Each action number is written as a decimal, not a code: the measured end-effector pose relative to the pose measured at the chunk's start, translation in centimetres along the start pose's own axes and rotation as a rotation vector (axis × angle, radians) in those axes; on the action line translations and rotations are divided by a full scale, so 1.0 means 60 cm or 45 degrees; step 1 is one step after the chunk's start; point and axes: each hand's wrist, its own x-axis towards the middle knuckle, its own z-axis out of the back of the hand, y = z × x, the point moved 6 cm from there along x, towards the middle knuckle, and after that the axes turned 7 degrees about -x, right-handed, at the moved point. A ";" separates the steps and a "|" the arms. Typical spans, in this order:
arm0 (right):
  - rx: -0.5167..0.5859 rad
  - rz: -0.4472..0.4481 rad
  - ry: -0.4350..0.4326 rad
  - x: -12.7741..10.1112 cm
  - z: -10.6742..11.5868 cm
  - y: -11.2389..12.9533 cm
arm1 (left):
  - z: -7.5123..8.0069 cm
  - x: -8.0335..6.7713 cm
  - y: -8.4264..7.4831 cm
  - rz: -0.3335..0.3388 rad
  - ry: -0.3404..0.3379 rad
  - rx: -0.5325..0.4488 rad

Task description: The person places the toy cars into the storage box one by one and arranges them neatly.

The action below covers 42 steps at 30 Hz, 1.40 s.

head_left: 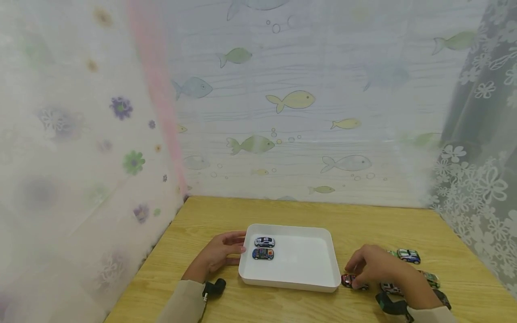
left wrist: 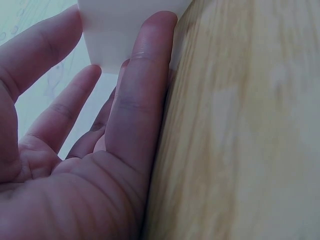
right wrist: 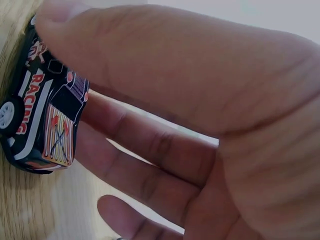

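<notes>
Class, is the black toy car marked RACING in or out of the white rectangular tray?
Out: the right hand holds the car outside, beside the tray.

Shows a wooden table beneath the fingers, a fish-print curtain beyond them, flowered curtains to their left and right.

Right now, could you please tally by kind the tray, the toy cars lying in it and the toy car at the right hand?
White tray: 1
Toy cars in the tray, a white-and-dark car and a dark car: 2
Toy car lettered RACING, pinched by the right hand: 1
Total: 4
</notes>
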 end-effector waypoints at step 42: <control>-0.094 -0.085 -0.026 0.000 0.000 0.023 | 0.000 0.000 0.000 -0.001 -0.010 0.015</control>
